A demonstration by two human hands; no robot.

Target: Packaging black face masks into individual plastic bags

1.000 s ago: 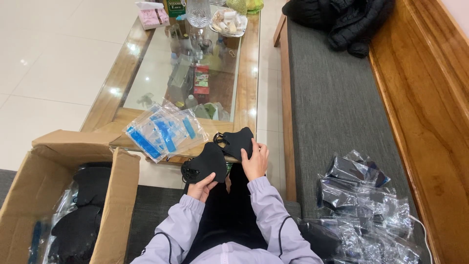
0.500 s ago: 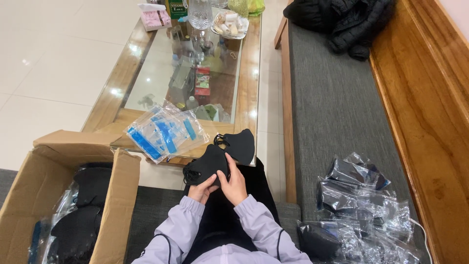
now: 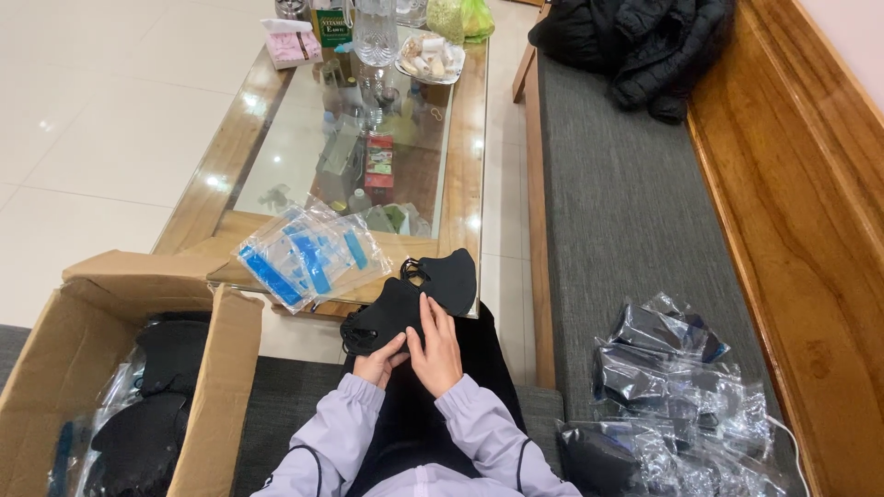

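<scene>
Centre frame, both hands are working a black face mask [image 3: 387, 313] over the lap: the left hand [image 3: 379, 364] is pinching its lower edge with curled fingers, the right hand [image 3: 435, 348] is lying flat and open across it. A second black mask [image 3: 448, 279] is sitting just above, on the glass coffee table [image 3: 460, 166] edge beside clear blue-striped bags [image 3: 308, 253].
</scene>
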